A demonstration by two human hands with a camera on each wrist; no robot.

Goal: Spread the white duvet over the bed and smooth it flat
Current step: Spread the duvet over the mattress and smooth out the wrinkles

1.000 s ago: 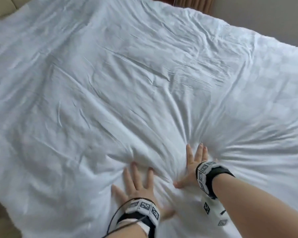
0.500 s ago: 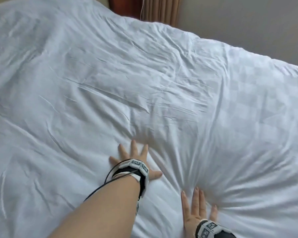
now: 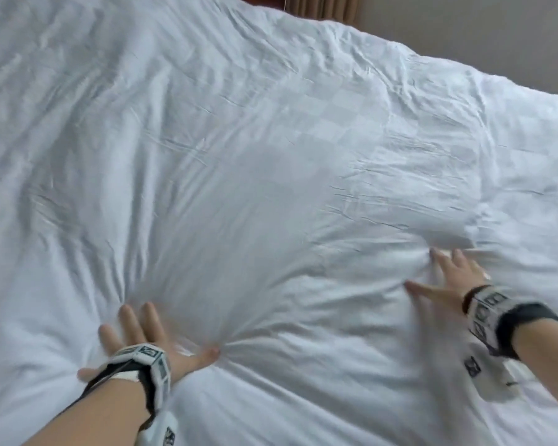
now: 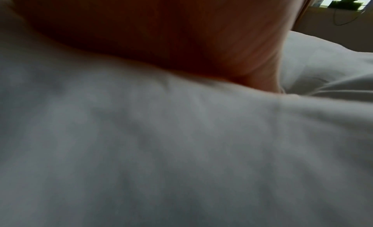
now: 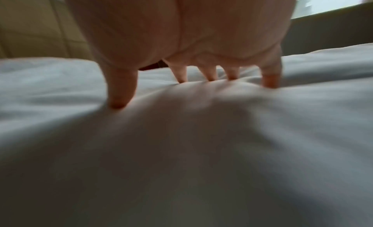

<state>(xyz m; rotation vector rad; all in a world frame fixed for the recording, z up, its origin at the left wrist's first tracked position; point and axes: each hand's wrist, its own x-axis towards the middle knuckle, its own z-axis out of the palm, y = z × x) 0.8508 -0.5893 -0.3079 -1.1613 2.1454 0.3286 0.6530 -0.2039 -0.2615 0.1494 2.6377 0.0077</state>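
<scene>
A: Duvet (image 3: 271,162), white, faint checker weave, covers the bed edge to edge in the head view. Creased all over.

B: Hands?

A: Both flat on it, near edge, well apart. Left hand (image 3: 142,336) low left, palm down, fingers (image 3: 128,320) straight and splayed, thumb out to the right. Creases fan out from its thumb tip.

B: Right one?

A: Right hand (image 3: 448,278) further right and a bit further up the bed. Also palm down, fingers (image 3: 440,257) spread, thumb pointing left. Blurred there. Small ridge of fabric bunched right at the fingertips.

B: Wrist views agree?

A: Right wrist view: right hand (image 5: 181,31) arched, all five fingers (image 5: 121,93) apart, tips dug into the duvet (image 5: 181,150), cloth humped under the palm. Nothing pinched. Left wrist view: left hand (image 4: 161,31) pressed straight down on the duvet (image 4: 161,150), only the palm and heel show, fingers hidden from that camera.

B: Anything else?

A: Marker bands on both wrists, left wristband (image 3: 145,358), right wristband (image 3: 487,313). Brown curtain (image 3: 322,8) and grey wall (image 3: 480,37) past the far edge.
</scene>
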